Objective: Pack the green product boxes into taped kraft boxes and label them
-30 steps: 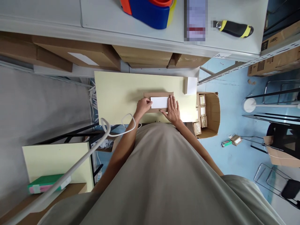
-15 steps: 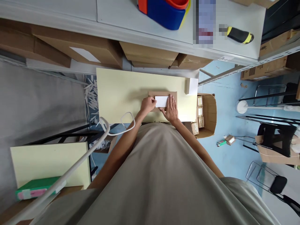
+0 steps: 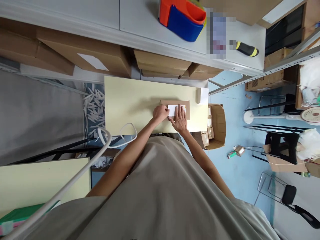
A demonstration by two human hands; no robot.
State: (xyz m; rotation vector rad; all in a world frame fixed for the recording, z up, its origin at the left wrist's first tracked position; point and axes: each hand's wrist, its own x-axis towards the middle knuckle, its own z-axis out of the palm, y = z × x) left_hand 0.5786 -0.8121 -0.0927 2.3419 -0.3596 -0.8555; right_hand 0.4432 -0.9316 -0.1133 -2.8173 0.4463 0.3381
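Note:
A small flat brown cardboard box [image 3: 187, 114] lies on the pale yellow board in front of me. On its top is a white label [image 3: 172, 109], with a small orange patch showing at its right end. My left hand [image 3: 160, 113] is closed in a pinch at the label's left edge. Flat across the right part of the label lies my right hand [image 3: 180, 122], its fingers stretched out and covering some of it. A small white block-shaped stack or box [image 3: 203, 96] stands at the board's right end.
Beside the yellow board [image 3: 125, 100], an open carton [image 3: 220, 126] holds several small boxes. The grey shelf [image 3: 142, 30] above carries an orange and blue holder [image 3: 185, 23] and a yellow-black handled tool [image 3: 247, 49]. A white cable-like loop [image 3: 135, 133] hangs near my left forearm.
My right hand has slid left over the label, uncovering its right end with the orange patch. The left hand stays at the left edge. The whole view has shifted slightly.

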